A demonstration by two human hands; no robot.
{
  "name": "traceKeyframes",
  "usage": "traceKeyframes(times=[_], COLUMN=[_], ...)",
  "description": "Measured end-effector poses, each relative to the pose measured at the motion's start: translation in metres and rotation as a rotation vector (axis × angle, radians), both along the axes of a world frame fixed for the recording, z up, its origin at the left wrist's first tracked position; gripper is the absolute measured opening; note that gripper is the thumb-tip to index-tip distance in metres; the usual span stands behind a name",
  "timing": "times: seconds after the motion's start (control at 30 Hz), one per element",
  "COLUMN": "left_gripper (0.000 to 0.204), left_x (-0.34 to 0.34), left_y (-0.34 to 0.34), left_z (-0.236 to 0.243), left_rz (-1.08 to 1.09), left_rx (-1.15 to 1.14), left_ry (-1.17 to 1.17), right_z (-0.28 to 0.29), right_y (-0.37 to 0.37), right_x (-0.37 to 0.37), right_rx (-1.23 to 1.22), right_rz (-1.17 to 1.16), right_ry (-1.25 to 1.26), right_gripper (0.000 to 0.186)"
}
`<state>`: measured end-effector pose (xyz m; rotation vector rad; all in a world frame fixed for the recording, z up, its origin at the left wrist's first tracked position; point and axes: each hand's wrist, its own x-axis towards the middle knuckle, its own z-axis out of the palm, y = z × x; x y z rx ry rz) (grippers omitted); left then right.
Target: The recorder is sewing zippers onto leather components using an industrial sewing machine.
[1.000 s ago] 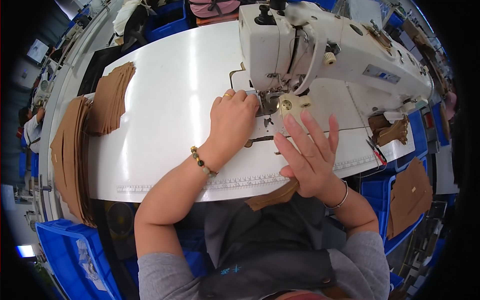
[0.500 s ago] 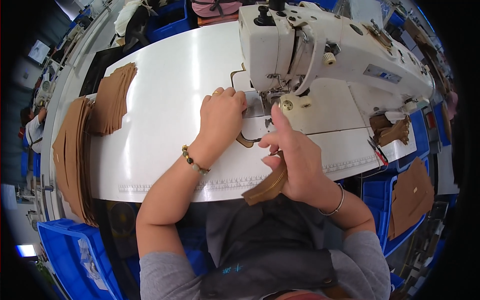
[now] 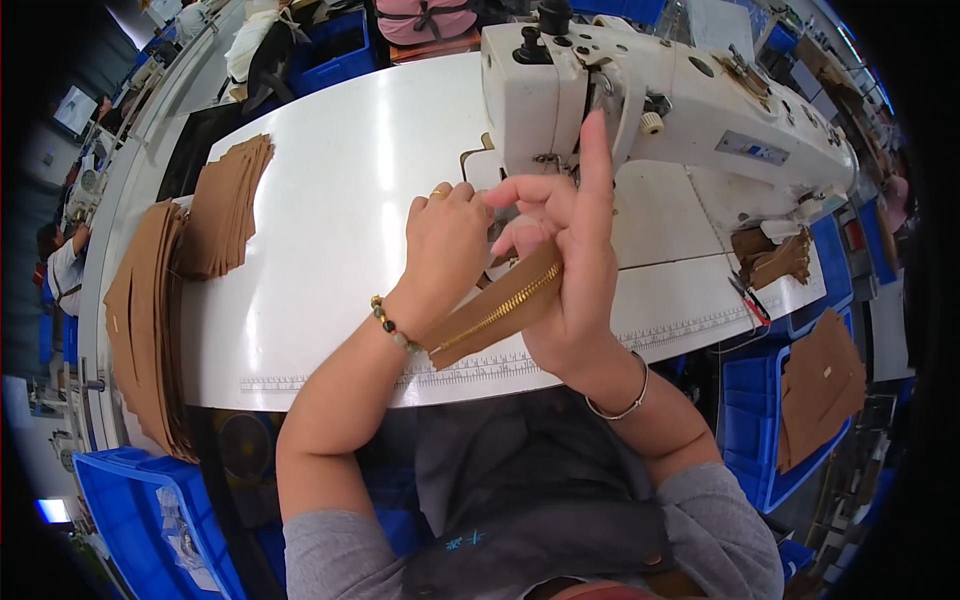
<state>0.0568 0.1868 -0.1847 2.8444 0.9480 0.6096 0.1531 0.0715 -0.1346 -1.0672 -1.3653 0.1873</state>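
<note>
A brown zipper strip [image 3: 495, 318] with gold metal teeth hangs from my right hand [image 3: 582, 275], pinned against the palm by the curled fingers. One finger of that hand points up in front of the white sewing machine's head [image 3: 532, 110]. My left hand [image 3: 440, 240] rests at the left of the machine's needle area, its fingers curled down and closed; what they grip, if anything, is hidden. The two hands' fingertips come close together there, and my right hand covers the needle and presser foot. A dark-edged curved template [image 3: 472, 157] shows partly behind my left hand.
Brown fabric pieces stand in a long stack [image 3: 140, 320] and a smaller stack [image 3: 228, 210] at the left. On the right lie red-handled thread snips [image 3: 750, 300] and a brown bundle [image 3: 775, 258]. Blue bins [image 3: 745, 400] flank the white table [image 3: 320, 300].
My right hand has risen toward the needle area and my left fingertips, its zipper swinging up and left so the gold teeth show. My left hand has stayed nearly in place.
</note>
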Motion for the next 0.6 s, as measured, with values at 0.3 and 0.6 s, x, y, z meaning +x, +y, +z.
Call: traceKeyframes(times=[0.3, 0.6], left_gripper=[0.005, 0.007], left_x=[0.001, 0.004], left_y=[0.000, 0.006], left_z=[0.004, -0.004], left_rz=[0.003, 0.027], left_rx=[0.000, 0.103], left_ry=[-0.001, -0.049], right_z=[0.001, -0.006], right_y=[0.002, -0.010], right_x=[-0.002, 0.014], right_rx=[-0.018, 0.011], right_rz=[0.012, -0.013], right_ry=[0.045, -0.121], right_gripper=[0.074, 0.050])
